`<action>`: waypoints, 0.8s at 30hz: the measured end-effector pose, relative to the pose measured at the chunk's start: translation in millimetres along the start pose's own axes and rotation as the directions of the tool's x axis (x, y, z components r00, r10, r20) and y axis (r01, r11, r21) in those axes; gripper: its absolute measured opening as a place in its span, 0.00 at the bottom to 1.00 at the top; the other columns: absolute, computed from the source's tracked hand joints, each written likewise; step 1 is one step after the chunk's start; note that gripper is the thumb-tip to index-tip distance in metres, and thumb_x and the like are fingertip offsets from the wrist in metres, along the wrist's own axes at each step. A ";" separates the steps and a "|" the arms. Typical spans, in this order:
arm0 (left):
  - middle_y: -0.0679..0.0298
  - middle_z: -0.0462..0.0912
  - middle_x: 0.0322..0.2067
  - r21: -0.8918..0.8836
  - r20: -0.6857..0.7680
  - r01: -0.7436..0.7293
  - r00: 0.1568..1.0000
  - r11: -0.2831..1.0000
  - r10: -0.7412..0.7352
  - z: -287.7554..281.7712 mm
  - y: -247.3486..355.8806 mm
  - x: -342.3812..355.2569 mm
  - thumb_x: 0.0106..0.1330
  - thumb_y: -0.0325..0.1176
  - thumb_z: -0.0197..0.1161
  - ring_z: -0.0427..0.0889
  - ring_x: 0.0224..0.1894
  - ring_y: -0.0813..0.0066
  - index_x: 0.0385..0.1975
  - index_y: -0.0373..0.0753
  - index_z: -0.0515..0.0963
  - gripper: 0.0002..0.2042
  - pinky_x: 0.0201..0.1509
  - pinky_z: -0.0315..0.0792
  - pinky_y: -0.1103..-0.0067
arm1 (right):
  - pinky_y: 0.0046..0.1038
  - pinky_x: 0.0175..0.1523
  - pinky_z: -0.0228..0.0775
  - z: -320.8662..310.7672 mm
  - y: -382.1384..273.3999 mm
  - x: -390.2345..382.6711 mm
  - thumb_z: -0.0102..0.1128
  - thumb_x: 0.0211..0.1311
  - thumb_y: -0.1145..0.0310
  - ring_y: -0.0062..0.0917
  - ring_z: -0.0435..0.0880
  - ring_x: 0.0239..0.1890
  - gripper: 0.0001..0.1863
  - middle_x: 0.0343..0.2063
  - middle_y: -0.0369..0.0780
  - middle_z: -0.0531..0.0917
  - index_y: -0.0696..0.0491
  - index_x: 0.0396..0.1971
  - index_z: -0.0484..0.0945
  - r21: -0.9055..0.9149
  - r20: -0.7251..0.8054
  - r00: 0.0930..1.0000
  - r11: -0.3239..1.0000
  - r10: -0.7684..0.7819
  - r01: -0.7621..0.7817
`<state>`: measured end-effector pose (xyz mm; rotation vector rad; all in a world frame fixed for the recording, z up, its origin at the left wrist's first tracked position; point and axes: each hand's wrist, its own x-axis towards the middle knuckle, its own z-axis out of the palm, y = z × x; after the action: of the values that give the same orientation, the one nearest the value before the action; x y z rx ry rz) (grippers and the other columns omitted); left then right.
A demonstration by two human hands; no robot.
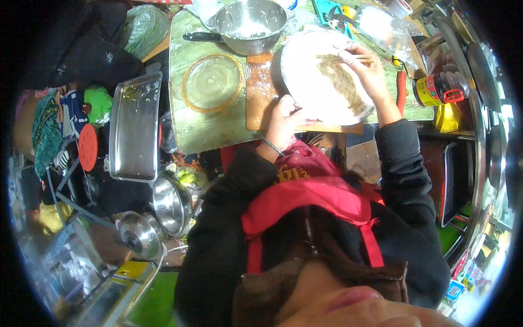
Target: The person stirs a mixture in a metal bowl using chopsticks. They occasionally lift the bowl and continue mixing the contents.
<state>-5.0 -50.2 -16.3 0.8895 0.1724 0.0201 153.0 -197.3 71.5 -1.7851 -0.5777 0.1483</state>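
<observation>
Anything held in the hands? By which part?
Right hand: brown chopsticks, gripped partway along, exact spot unclear. Left hand: white bowl, by its near-left rim.

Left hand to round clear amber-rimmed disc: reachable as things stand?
Probably yes: between the left hand and the disc, the flat brown wooden board looks low enough to cross, though that hand seems to grip the round white bowl.

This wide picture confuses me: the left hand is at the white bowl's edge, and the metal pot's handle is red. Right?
Almost: the head view shows the metal pot with a black handle, not red. The left hand is at the edge of the white bowl.
</observation>
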 end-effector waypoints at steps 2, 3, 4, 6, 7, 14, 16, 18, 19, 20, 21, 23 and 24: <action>0.58 0.71 0.30 -0.079 -0.014 -0.004 1.000 0.997 0.002 -1.1 -0.8 1.3 0.58 0.26 0.52 0.77 0.32 0.68 0.34 0.31 0.63 0.08 0.34 0.76 0.77 | 0.20 0.40 0.68 9.6 -5.0 -4.3 0.60 0.48 0.66 0.17 0.76 0.33 0.13 0.29 0.34 0.78 0.56 0.34 0.76 -0.099 0.034 0.998 0.994 0.046 -0.042; 0.58 0.71 0.30 -0.135 -0.004 -0.014 1.000 0.991 0.013 -0.9 -1.3 1.8 0.58 0.26 0.51 0.77 0.32 0.68 0.34 0.30 0.63 0.08 0.34 0.76 0.77 | 0.20 0.40 0.68 16.4 -8.1 -7.3 0.60 0.48 0.67 0.17 0.76 0.33 0.12 0.29 0.34 0.79 0.55 0.34 0.77 -0.168 0.030 0.996 0.983 0.085 -0.079; 0.58 0.71 0.32 -0.106 -0.039 0.037 0.998 0.994 -0.041 -1.5 -0.8 4.3 0.58 0.26 0.52 0.77 0.32 0.68 0.37 0.31 0.63 0.10 0.32 0.77 0.77 | 0.21 0.38 0.69 24.4 -11.2 -10.5 0.61 0.47 0.69 0.20 0.77 0.31 0.11 0.28 0.37 0.80 0.55 0.33 0.78 -0.059 0.047 0.999 0.998 -0.009 0.012; 0.58 0.71 0.33 -0.086 -0.135 -0.027 0.991 0.996 0.015 -1.8 -0.6 6.1 0.58 0.25 0.52 0.76 0.32 0.68 0.37 0.32 0.63 0.10 0.31 0.77 0.76 | 0.21 0.38 0.70 33.7 -19.6 -10.6 0.61 0.46 0.69 0.23 0.78 0.31 0.12 0.28 0.39 0.80 0.55 0.33 0.77 -0.397 0.020 0.987 0.905 -0.157 0.152; 0.58 0.70 0.34 -0.092 -0.173 -0.059 0.984 0.994 0.042 -2.7 0.3 7.4 0.58 0.25 0.52 0.76 0.32 0.68 0.38 0.32 0.63 0.10 0.31 0.77 0.76 | 0.22 0.38 0.70 35.9 -24.8 -9.7 0.61 0.46 0.70 0.24 0.79 0.30 0.12 0.28 0.41 0.80 0.55 0.34 0.77 -0.539 0.054 0.966 0.807 -0.254 0.242; 0.57 0.71 0.35 0.027 -0.124 -0.035 0.992 0.999 0.038 -10.4 11.3 11.3 0.58 0.24 0.51 0.77 0.35 0.65 0.38 0.33 0.63 0.09 0.33 0.78 0.72 | 0.22 0.37 0.71 -3.7 -81.6 -59.5 0.60 0.45 0.79 0.26 0.79 0.31 0.10 0.28 0.43 0.80 0.60 0.31 0.77 -0.413 0.037 0.911 0.824 -0.411 0.389; 0.57 0.71 0.35 0.016 -0.116 -0.053 0.992 0.998 0.055 -9.2 10.5 11.0 0.58 0.24 0.50 0.77 0.35 0.65 0.37 0.33 0.63 0.09 0.33 0.77 0.72 | 0.22 0.36 0.71 -10.2 -90.1 -85.3 0.59 0.45 0.81 0.26 0.79 0.30 0.08 0.27 0.43 0.79 0.61 0.29 0.77 -0.249 -0.033 0.948 0.922 -0.316 0.298; 0.57 0.71 0.35 0.014 -0.117 -0.050 0.992 0.999 0.051 -8.7 7.8 11.3 0.58 0.23 0.50 0.77 0.34 0.66 0.37 0.33 0.63 0.08 0.32 0.77 0.72 | 0.22 0.35 0.70 -19.2 -91.4 -101.3 0.58 0.45 0.83 0.27 0.79 0.30 0.07 0.26 0.43 0.79 0.61 0.27 0.77 -0.206 -0.005 0.963 0.943 -0.268 0.261; 0.58 0.71 0.34 0.012 -0.119 -0.053 0.991 0.999 0.054 -8.6 5.2 11.0 0.58 0.23 0.50 0.76 0.33 0.66 0.36 0.34 0.64 0.08 0.32 0.77 0.72 | 0.23 0.36 0.70 -19.6 -86.0 -106.0 0.58 0.44 0.83 0.27 0.79 0.31 0.06 0.25 0.42 0.79 0.61 0.26 0.76 -0.168 0.012 0.962 0.948 -0.273 0.272; 0.58 0.71 0.33 -0.009 -0.102 -0.109 0.989 0.994 0.107 -9.3 2.7 11.6 0.58 0.23 0.50 0.76 0.33 0.67 0.35 0.34 0.64 0.07 0.31 0.77 0.72 | 0.24 0.36 0.71 -19.0 -78.8 -106.3 0.57 0.45 0.82 0.28 0.79 0.31 0.05 0.26 0.43 0.79 0.61 0.26 0.75 -0.180 0.112 0.942 0.926 -0.317 0.333; 0.59 0.71 0.32 0.035 -0.122 -0.062 0.990 0.997 0.066 -9.3 -0.9 11.5 0.57 0.23 0.50 0.76 0.31 0.68 0.35 0.34 0.63 0.07 0.30 0.77 0.74 | 0.25 0.36 0.72 -17.5 -70.0 -107.0 0.56 0.46 0.82 0.29 0.79 0.31 0.05 0.27 0.44 0.78 0.61 0.26 0.75 -0.244 0.177 0.961 0.936 -0.213 0.252; 0.60 0.69 0.29 0.099 -0.105 -0.135 0.984 0.986 0.145 -10.5 -5.4 13.6 0.57 0.22 0.51 0.76 0.28 0.70 0.35 0.33 0.63 0.08 0.27 0.77 0.76 | 0.23 0.33 0.69 -9.3 -46.9 -102.8 0.56 0.46 0.82 0.28 0.78 0.29 0.04 0.25 0.43 0.78 0.59 0.25 0.75 -0.327 0.300 0.929 0.891 -0.217 0.314; 0.63 0.69 0.26 -0.121 -0.087 0.009 0.996 0.993 -0.020 -11.6 -5.2 13.9 0.55 0.21 0.52 0.74 0.27 0.74 0.32 0.34 0.66 0.06 0.26 0.75 0.79 | 0.24 0.34 0.69 -3.8 -34.8 -98.9 0.56 0.44 0.81 0.29 0.79 0.30 0.05 0.26 0.43 0.78 0.59 0.25 0.75 -0.387 0.274 0.934 0.863 -0.230 0.326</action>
<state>6.7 -43.2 -29.6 0.7669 0.2575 0.0559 57.9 -239.3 86.0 -2.0960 -1.0920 0.0153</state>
